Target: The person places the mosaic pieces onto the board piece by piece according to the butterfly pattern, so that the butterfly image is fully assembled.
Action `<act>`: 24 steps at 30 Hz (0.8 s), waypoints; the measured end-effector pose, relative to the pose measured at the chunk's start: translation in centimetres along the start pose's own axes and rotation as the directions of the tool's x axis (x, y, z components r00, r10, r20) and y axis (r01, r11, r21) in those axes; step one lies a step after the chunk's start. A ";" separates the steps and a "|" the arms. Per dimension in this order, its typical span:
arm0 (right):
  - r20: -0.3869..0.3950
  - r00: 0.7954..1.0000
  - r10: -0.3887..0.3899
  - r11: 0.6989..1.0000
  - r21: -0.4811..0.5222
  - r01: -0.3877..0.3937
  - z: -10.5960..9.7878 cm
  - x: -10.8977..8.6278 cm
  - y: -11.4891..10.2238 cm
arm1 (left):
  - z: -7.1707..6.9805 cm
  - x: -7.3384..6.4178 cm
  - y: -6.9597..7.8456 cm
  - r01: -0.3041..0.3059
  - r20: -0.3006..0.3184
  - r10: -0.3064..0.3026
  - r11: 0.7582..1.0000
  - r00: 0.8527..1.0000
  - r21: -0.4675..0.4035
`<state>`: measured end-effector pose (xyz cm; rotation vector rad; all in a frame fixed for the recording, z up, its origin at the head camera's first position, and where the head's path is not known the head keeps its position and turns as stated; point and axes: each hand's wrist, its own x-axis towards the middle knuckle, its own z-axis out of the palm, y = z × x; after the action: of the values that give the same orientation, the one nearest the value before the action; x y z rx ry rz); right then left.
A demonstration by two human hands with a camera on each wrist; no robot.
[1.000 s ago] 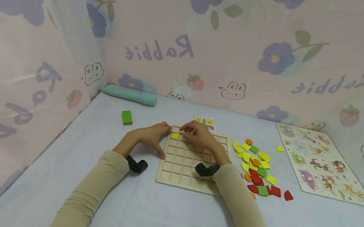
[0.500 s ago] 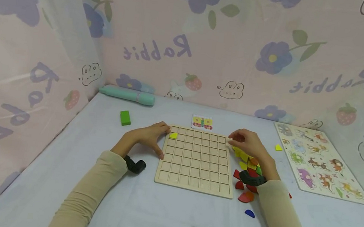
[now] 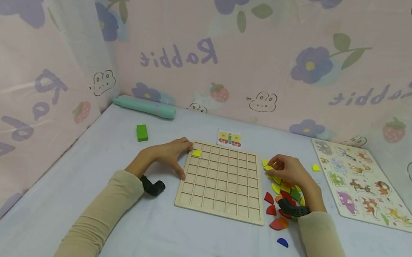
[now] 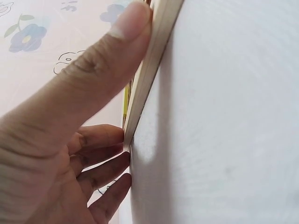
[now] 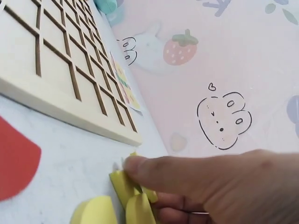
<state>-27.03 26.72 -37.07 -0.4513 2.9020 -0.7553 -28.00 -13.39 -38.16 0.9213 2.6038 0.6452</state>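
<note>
A square wooden grid board lies flat on the table, with one yellow tile in a cell near its far left corner. My left hand rests at the board's left edge, thumb and fingers spread and touching the side, as the left wrist view also shows. Right of the board, my right hand reaches into a loose pile of coloured tiles. Its thumb and fingers pinch a yellow tile there, with other yellow pieces against it. The fingertips are partly hidden in the right wrist view.
Red tiles and a blue half-round tile lie near the board's right side. A butterfly pattern card sits behind the board. Farther out are an animal puzzle board, a green block and a teal tube.
My right hand has moved from above the board's far left part to the tile pile on the right, lowering onto the yellow tiles. The left hand keeps its place at the board.
</note>
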 end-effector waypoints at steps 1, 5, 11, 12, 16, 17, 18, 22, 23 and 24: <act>-0.003 1.000 -0.009 1.000 -0.001 0.009 0.0 0.1 0.0 | 0.0 0.0 0.0 0.001 -0.001 -0.001 1.000 1.000 -0.001; -0.033 0.998 -0.059 0.998 0.019 0.060 0.5 0.7 -1.0 | 0.0 0.0 0.1 -0.001 -0.003 0.001 1.000 1.000 0.007; -0.088 0.974 -0.211 0.973 0.076 0.218 2.4 2.5 -5.2 | -0.2 0.0 0.2 -0.015 -0.004 0.015 1.000 1.000 0.005; -0.090 0.966 -0.241 0.965 0.083 0.248 2.9 2.9 -6.1 | -0.2 0.0 0.2 -0.014 -0.003 0.014 1.000 1.000 0.003; -0.074 0.933 -0.352 0.926 0.121 0.358 5.0 4.7 -9.1 | -0.2 -0.1 0.2 -0.005 0.000 0.005 1.000 1.000 0.001; -0.070 0.926 -0.371 0.918 0.125 0.377 5.5 5.1 -9.8 | -0.2 -0.1 0.2 -0.002 0.001 0.002 1.000 1.000 0.002; -0.067 0.918 -0.390 0.909 0.127 0.396 6.0 5.5 -10.4 | -0.3 -0.1 0.1 -0.001 0.001 0.001 1.000 1.000 0.003; -0.069 0.911 -0.408 0.899 0.145 0.413 7.5 6.7 -11.9 | -0.2 0.0 0.1 0.012 0.009 -0.012 1.000 1.000 -0.008; -0.069 0.913 -0.402 0.901 0.150 0.408 7.7 6.9 -12.1 | -0.2 0.0 0.1 0.013 0.010 -0.013 1.000 1.000 -0.010; -0.069 0.918 -0.391 0.904 0.157 0.397 7.9 7.1 -12.2 | -0.2 0.0 0.2 0.012 0.009 -0.011 1.000 1.000 -0.013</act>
<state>-29.19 10.74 -38.16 -1.0350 2.7747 -1.0589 -27.96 -13.38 -37.89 0.9026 2.5920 0.6528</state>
